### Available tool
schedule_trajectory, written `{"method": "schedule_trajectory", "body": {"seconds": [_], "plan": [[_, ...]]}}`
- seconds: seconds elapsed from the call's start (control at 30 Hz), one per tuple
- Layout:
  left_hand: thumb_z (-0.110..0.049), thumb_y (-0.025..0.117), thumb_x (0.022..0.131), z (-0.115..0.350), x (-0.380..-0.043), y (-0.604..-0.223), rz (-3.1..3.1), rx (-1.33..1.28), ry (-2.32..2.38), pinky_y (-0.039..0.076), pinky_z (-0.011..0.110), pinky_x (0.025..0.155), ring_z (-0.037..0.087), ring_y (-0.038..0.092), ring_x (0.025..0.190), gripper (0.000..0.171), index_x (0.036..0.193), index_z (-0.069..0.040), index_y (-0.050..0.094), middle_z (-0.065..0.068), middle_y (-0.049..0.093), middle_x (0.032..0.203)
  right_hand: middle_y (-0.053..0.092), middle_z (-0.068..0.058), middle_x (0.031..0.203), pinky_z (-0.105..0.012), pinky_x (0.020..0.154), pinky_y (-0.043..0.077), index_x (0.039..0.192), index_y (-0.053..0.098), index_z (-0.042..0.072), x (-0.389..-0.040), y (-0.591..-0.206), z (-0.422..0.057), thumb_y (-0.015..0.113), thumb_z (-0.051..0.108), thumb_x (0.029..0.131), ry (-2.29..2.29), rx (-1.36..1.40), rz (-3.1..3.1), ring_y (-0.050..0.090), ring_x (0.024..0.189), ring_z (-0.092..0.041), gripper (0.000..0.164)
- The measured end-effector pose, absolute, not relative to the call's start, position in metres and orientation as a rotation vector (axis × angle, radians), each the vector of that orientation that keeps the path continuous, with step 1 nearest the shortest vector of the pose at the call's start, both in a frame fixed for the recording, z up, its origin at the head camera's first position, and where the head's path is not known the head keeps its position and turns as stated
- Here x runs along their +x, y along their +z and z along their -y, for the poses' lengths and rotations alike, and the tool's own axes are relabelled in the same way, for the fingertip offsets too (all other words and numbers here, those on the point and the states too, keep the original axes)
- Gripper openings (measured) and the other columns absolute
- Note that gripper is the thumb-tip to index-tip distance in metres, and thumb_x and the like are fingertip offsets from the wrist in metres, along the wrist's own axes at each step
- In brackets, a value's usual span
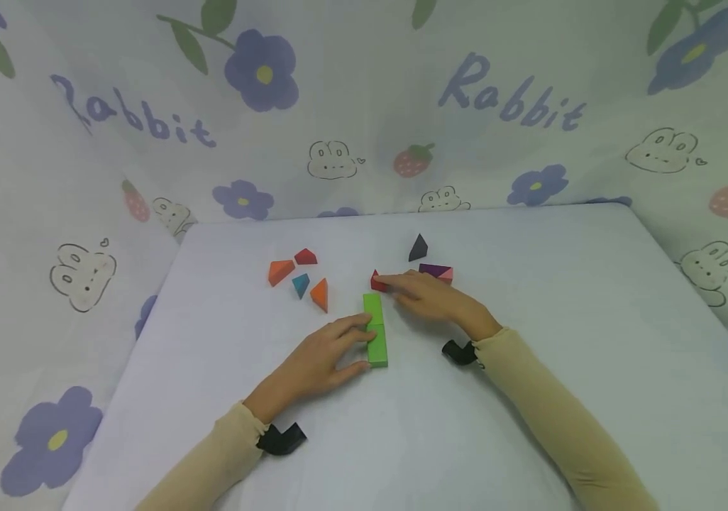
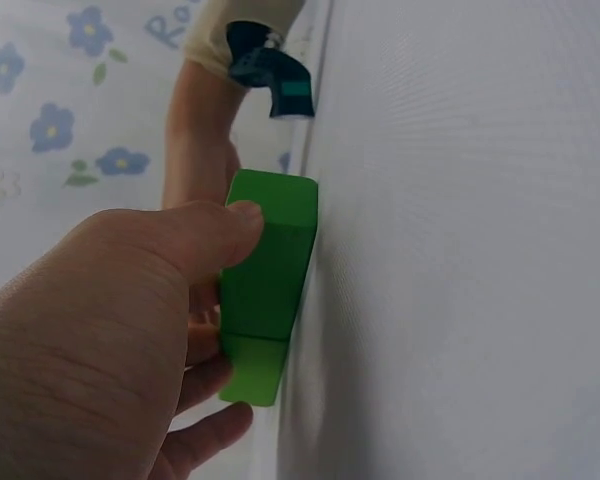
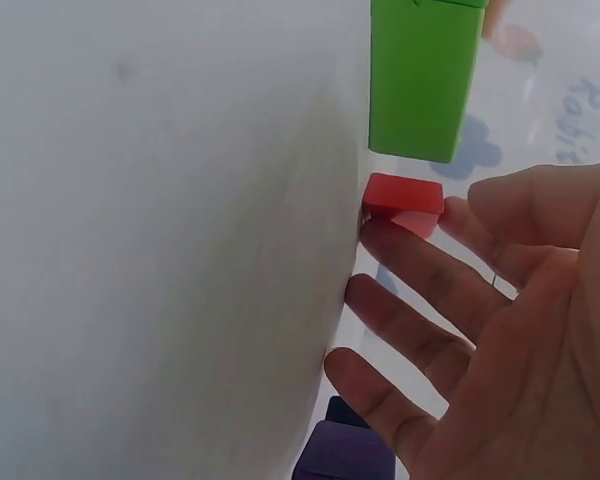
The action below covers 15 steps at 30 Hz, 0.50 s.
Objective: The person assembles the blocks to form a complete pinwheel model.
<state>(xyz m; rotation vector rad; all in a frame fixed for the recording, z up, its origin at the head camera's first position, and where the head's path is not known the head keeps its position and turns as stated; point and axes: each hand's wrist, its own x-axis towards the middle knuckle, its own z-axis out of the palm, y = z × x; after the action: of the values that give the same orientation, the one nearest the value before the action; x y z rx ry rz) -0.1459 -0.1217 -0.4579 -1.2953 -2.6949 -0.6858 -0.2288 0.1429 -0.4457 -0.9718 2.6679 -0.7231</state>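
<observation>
Two green blocks (image 1: 377,345) lie end to end in front of me. My left hand (image 1: 322,358) holds them from the left; in the left wrist view its thumb presses the near green block (image 2: 270,270), with the other fingers farther along the row. Just past the far end sits a small red block (image 1: 377,282). My right hand (image 1: 431,297) reaches to it with fairly straight, spread fingers. In the right wrist view the fingertips touch the red block (image 3: 405,193), while the thumb stands off it.
Left of the row lie orange blocks (image 1: 281,271), a small red block (image 1: 305,257) and a blue block (image 1: 301,284). A dark grey block (image 1: 418,248) stands behind a purple and pink pair (image 1: 436,270), which is partly covered by my right hand.
</observation>
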Motion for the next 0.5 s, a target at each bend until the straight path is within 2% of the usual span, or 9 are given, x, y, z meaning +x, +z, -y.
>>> {"method": "schedule_trajectory", "body": {"seconds": [0.27, 0.5], "plan": [[-0.033, 0.072, 0.089, 0.1236, -0.1467, -0.4541, 2.695, -1.297, -0.687, 0.045, 0.037, 0.109, 0.019, 0.050, 0.134, 0.046, 0.131, -0.017, 0.061, 0.004, 0.049, 0.147, 0.048, -0.001, 0.150, -0.048, 0.116, 0.034, 0.148, 0.043, 0.017, -0.2311, -0.4440, -0.1376, 0.048, 0.015, 0.101, -0.736, -1.005, -2.636, 0.045, 0.138, -0.024, 0.048], [-0.033, 0.073, 0.088, 0.1208, -0.1470, -0.4560, 2.671, -1.315, -0.701, 0.046, 0.038, 0.108, 0.020, 0.051, 0.133, 0.047, 0.130, -0.017, 0.061, 0.005, 0.050, 0.146, 0.043, 0.004, 0.153, -0.057, 0.119, 0.023, 0.150, 0.041, 0.023, -0.2281, -0.4482, -0.1362, 0.046, 0.015, 0.101, -0.744, -0.968, -2.602, 0.037, 0.144, -0.020, 0.050]]}}
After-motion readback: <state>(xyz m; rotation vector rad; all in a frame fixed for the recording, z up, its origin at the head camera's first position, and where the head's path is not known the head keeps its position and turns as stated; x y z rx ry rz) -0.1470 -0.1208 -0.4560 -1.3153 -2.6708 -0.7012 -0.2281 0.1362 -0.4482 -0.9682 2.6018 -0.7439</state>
